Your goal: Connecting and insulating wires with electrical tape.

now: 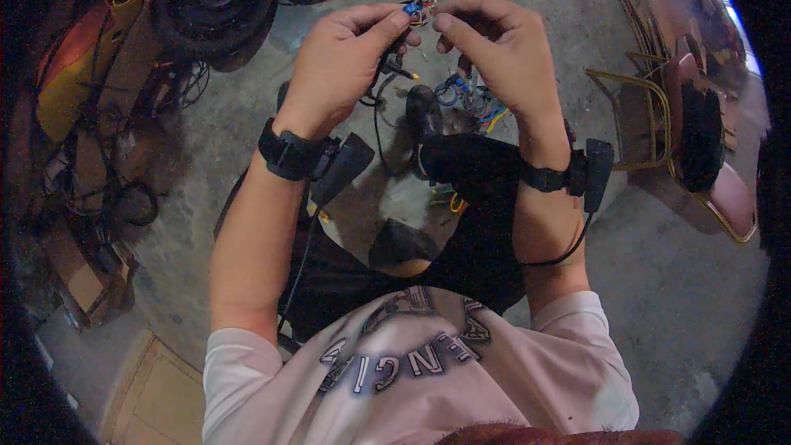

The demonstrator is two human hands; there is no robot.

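Your left hand (342, 66) and right hand (494, 49) meet above the concrete floor (676, 280), each grip pinching the small bundle of coloured wire ends (418, 8) between thumb and forefinger.

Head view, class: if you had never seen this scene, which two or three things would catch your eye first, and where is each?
First, the two hands raised at top centre, the left hand and the right hand, pinching a small bundle of coloured wires between their fingertips. Next, the black wrist devices strapped to both forearms at mid-frame. Then the pile of dark tyres at upper left on the concrete floor.
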